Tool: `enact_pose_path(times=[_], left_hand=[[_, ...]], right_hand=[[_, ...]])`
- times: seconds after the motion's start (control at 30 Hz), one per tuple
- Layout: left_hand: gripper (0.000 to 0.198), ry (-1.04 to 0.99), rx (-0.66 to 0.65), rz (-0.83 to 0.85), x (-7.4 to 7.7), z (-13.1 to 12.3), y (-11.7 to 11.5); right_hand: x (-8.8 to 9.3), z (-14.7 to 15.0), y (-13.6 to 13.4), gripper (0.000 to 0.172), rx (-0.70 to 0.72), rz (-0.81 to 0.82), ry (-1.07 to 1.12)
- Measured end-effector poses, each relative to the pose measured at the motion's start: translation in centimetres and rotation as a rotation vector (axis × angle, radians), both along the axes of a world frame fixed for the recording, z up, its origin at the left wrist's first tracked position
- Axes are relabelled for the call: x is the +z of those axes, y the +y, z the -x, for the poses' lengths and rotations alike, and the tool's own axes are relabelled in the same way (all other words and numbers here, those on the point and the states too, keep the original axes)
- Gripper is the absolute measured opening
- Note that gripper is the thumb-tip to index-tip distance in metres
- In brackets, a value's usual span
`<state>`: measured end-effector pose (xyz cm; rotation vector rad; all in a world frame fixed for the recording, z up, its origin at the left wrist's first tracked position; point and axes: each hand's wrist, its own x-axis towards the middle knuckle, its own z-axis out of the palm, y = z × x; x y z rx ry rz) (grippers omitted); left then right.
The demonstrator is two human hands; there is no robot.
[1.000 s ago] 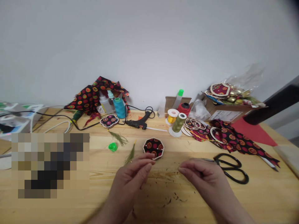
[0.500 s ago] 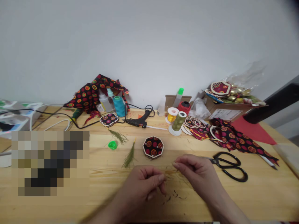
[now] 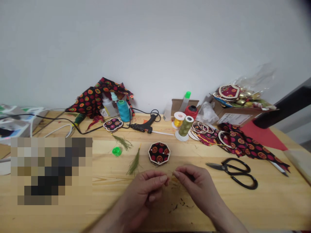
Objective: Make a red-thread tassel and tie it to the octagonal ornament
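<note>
My left hand (image 3: 152, 186) and my right hand (image 3: 191, 179) meet close together over the table, each with thumb and forefinger pinched. A fine thread (image 3: 171, 173), barely visible, runs between the fingertips. Just beyond them lies an octagonal ornament (image 3: 159, 153) with a pale wooden rim, patterned dark fabric and small white beads. Left of it are a green thread tassel (image 3: 134, 162) and a small green cap (image 3: 117, 151). To the right of my right hand, black-handled scissors (image 3: 228, 170) rest on the wood.
Farther back are a flower-shaped ornament (image 3: 113, 124), a glue gun (image 3: 145, 126), a teal thread cone (image 3: 123, 111) and an olive thread spool (image 3: 186, 126). Patterned fabric (image 3: 247, 142) lies at right before a cardboard box (image 3: 233, 117). Dark scraps (image 3: 182, 204) are scattered near my hands.
My right hand has moved left, bringing its fingertips nearly against those of my left hand. The scissor blades now show fully. My left hand has shifted slightly.
</note>
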<state>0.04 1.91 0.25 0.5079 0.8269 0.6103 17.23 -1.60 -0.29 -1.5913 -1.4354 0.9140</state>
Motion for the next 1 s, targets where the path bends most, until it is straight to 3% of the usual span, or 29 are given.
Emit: enact_pose_path(times=[0.23,0.47,0.63,0.73,0.83,0.9,1.0], left_hand=[[0.023,-0.064,0.149,0.068,-0.1,0.0,0.1],[0.017,-0.138,0.289,0.021,0.4,0.6,0.6],[0.024,-0.082,0.482,-0.131,1.5,1.7,1.5],[0.022,0.007,0.519,-0.227,1.3,2.1,1.5],[0.019,0.178,0.355,-0.313,0.5,2.0,0.8],[0.015,0.318,0.129,-0.412,0.2,1.9,0.2],[0.012,0.355,-0.251,-0.615,0.7,1.8,-0.5]], right_hand=[[-0.3,0.6,-0.7,0.024,0.100,0.032,0.009],[-0.2,0.0,-0.8,0.020,0.219,0.028,-0.155],[0.6,-4.3,0.1,0.021,0.100,-0.127,-0.508],[1.5,-6.8,0.6,0.024,-0.025,-0.146,-0.621],[2.8,-7.8,1.2,0.021,-0.075,-0.119,-0.519],[3.7,-7.9,1.8,0.019,-0.139,-0.149,-0.417],[4.7,-7.9,2.9,0.020,-0.246,-0.262,-0.310]])
